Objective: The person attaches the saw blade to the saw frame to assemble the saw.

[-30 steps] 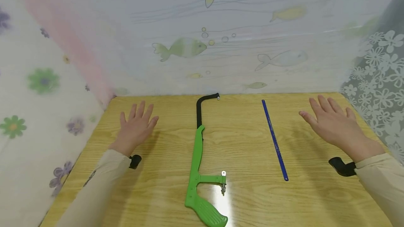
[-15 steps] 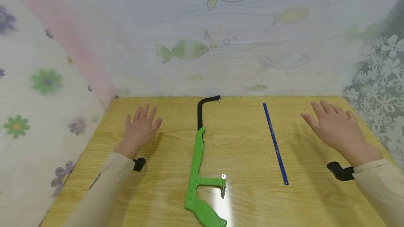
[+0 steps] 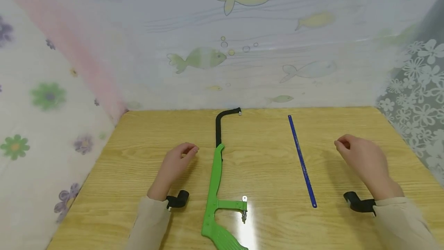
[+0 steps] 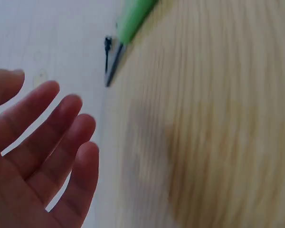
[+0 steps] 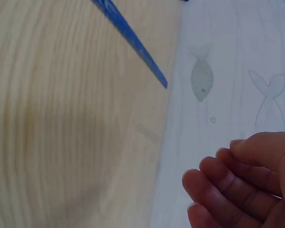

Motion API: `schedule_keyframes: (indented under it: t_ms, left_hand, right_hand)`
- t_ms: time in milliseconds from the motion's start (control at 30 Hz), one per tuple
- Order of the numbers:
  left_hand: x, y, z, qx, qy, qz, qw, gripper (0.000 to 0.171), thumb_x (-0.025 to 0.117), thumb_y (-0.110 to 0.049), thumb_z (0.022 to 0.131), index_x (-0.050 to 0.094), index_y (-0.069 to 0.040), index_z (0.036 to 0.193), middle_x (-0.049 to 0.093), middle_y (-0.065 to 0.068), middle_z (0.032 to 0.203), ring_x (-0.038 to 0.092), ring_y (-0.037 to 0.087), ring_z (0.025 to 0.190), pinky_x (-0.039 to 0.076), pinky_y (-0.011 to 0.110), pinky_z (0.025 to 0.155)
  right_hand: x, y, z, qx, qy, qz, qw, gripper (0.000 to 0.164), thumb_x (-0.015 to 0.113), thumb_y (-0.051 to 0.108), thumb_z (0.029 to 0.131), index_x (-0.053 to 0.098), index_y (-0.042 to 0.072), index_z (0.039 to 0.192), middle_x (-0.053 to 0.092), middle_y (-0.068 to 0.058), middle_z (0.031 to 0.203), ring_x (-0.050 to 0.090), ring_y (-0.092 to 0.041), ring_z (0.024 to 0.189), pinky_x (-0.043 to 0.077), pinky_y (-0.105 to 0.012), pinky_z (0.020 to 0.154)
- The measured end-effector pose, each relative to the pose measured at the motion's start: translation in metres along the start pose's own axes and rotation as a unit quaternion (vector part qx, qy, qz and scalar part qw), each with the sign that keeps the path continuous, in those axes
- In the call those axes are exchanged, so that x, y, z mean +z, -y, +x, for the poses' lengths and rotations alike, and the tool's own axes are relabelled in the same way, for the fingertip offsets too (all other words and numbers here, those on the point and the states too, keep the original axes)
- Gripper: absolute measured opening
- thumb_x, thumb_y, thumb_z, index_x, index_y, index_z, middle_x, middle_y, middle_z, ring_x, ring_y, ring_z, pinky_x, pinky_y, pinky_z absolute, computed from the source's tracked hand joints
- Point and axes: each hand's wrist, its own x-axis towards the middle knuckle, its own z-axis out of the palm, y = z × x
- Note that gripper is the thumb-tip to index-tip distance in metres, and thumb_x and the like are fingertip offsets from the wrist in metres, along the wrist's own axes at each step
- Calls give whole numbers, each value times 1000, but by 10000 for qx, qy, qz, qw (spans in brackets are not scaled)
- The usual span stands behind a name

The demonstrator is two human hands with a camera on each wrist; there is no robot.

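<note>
A green hacksaw frame (image 3: 216,173) with a black bent front bar lies on the table in the head view, its grip toward the near edge. To its right lies a separate blue hacksaw blade (image 3: 301,161), slanting. My left hand (image 3: 175,167) hovers left of the frame with fingers loosely bent, holding nothing; the left wrist view shows the fingers (image 4: 61,137) spread a little apart. Over the table right of the blade, my right hand (image 3: 364,161) also holds nothing. Its thumb lies close to its loosely curled fingers (image 5: 223,175).
The wooden table (image 3: 263,146) meets a wall covering (image 3: 256,72) printed with fish at the back. A flowered covering (image 3: 48,134) borders the left side. Each wrist wears a black camera mount, the left mount (image 3: 178,199) and the right mount (image 3: 359,203).
Both hands have drawn back toward the near edge, and their straight fingers have curled loosely. The left hand has also moved right, nearer the hacksaw frame. The frame and blade stay in place.
</note>
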Motion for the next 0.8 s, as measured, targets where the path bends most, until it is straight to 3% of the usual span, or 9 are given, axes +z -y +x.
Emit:
schedule_keyframes:
  t_ms: [200,500,700,800]
  left_hand:
    - [19,-10,-14,47,539,-599,9967,33,49,-52,85,62,-27,104,60,-13,95,55,10,90,42,36,80]
    - [27,-23,-17,462,1416,-834,9853,32,52,-49,85,64,-24,101,60,-12,91,54,11,83,43,33,70]
    - [32,-25,-19,660,2056,-1057,9707,25,55,-40,87,65,-22,101,61,-11,93,54,12,84,43,29,71]
    - [25,-40,-25,624,2326,-1200,9631,20,56,-30,88,65,-17,100,62,-6,93,55,14,83,44,26,71]
  right_hand:
    - [25,8,-7,388,284,643,9968,42,45,37,92,59,1,106,64,-10,84,57,-24,69,41,-41,60]
    - [50,26,-10,679,784,1453,9839,54,40,46,91,54,1,118,63,-15,100,59,-29,85,40,-49,74]
    - [61,36,-11,729,1176,1454,9796,56,44,46,90,54,-2,118,59,-20,107,55,-35,94,40,-49,75]
    - [63,43,-10,615,1373,1345,9794,58,51,44,87,53,-5,117,56,-24,110,53,-39,97,41,-49,76]
